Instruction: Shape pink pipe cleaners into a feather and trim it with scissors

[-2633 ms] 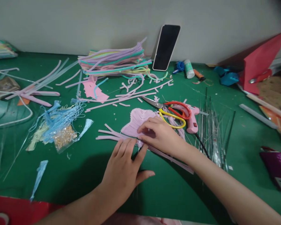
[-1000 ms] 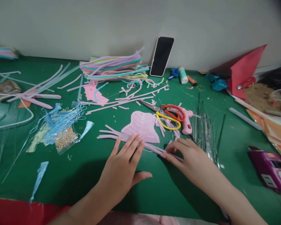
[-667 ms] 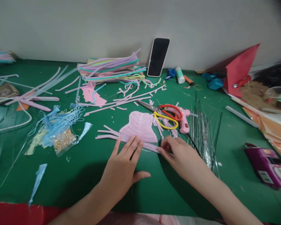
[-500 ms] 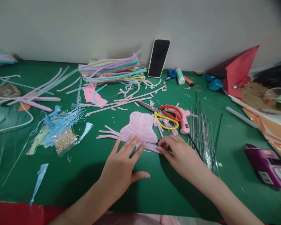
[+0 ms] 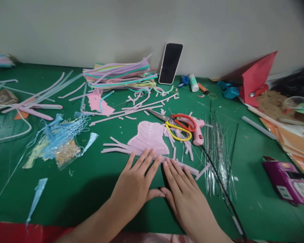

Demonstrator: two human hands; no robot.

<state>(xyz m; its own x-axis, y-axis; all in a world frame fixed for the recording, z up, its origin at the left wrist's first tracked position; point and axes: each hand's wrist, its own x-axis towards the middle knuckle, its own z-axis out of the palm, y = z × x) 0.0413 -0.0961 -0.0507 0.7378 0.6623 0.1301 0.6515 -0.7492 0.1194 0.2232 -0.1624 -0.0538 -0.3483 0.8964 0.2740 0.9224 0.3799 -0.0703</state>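
A light purple piece built from pipe cleaners laid side by side (image 5: 149, 135) lies on the green table (image 5: 96, 199), loose stem ends sticking out at its left. My left hand (image 5: 138, 177) is spread flat, its fingertips on the lower edge of the piece. Beside it, my right hand (image 5: 182, 189) lies flat with fingers extended, fingertips touching the purple pipe cleaners (image 5: 191, 168) that run out to the right. The two thumbs meet or nearly meet. Scissors with red and yellow handles (image 5: 178, 126) and a pink glue gun (image 5: 198, 133) rest just beyond.
A bundle of coloured pipe cleaners (image 5: 119, 76) and a leaning phone (image 5: 171, 63) stand along the wall. Blue tassels (image 5: 57, 138) and a bag of gold beads (image 5: 67, 153) lie left. Thin wires (image 5: 219, 158), the glue gun's black cord (image 5: 221, 189) and a purple device (image 5: 287, 180) are right.
My right hand has released its pinch on the pipe cleaner ends and flattened out nearer my left hand. The stems' right ends now show. My left hand stays pressed on the piece.
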